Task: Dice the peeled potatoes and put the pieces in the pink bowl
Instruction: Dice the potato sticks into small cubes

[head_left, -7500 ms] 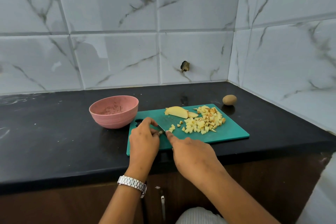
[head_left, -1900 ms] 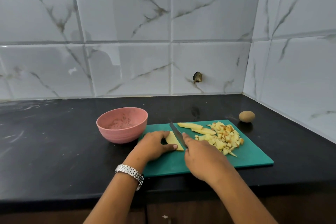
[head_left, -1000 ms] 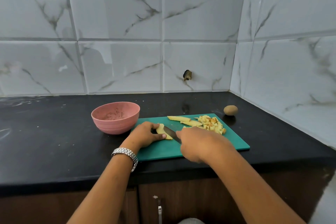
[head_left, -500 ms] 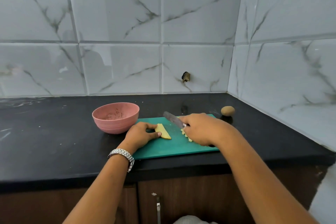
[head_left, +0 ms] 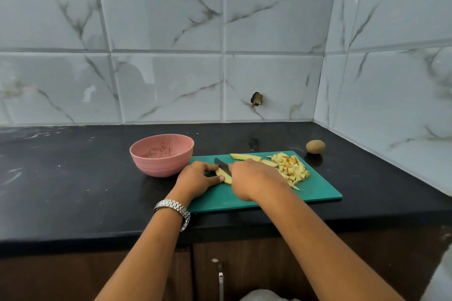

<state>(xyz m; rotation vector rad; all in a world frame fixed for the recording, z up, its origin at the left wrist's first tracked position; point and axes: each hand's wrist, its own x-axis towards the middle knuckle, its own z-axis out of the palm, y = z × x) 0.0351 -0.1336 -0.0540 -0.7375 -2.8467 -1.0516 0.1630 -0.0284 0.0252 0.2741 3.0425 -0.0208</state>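
left hand [head_left: 198, 179] fingers curled, pinning potato slice [head_left: 227, 179] at board [head_left: 318, 192] left end so no sliding. right hand [head_left: 254, 178] wrapped round knife [head_left: 221, 165], blade across slice. dice pile [head_left: 292, 170] board right end, pink bowl [head_left: 161, 161] just left of board.

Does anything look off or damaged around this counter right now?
Yes. A dark, jagged hole breaks the wall tile behind the cutting board. One brown, unpeeled-looking potato sits off the board on the countertop near the corner.
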